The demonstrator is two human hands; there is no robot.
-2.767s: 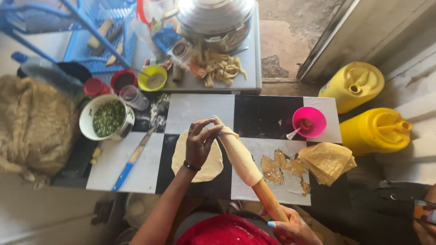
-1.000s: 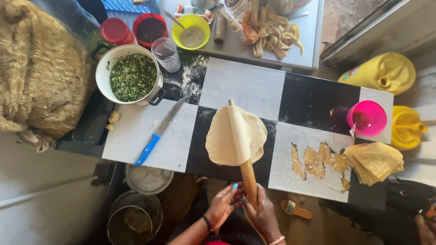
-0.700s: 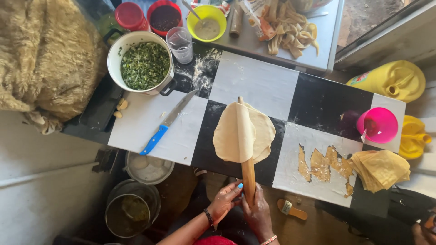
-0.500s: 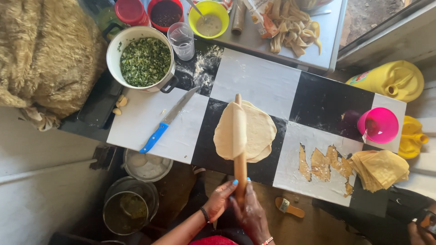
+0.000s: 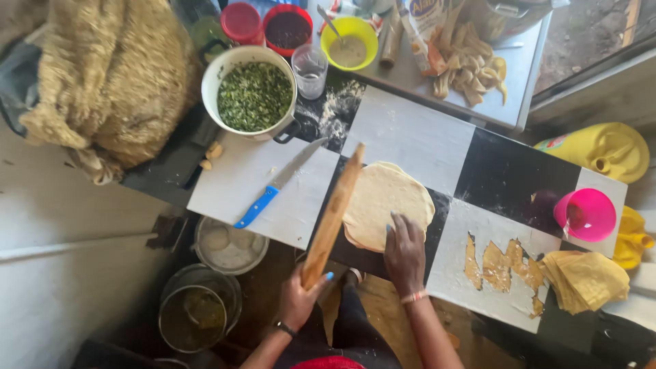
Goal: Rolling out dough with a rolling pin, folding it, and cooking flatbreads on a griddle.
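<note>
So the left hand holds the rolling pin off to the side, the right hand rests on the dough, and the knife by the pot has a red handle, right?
Not quite: the knife has a blue handle, as the head view shows. The rest stands: the left hand holds the rolling pin to the side, the right hand rests on the dough, and the knife lies by the pot.
</note>
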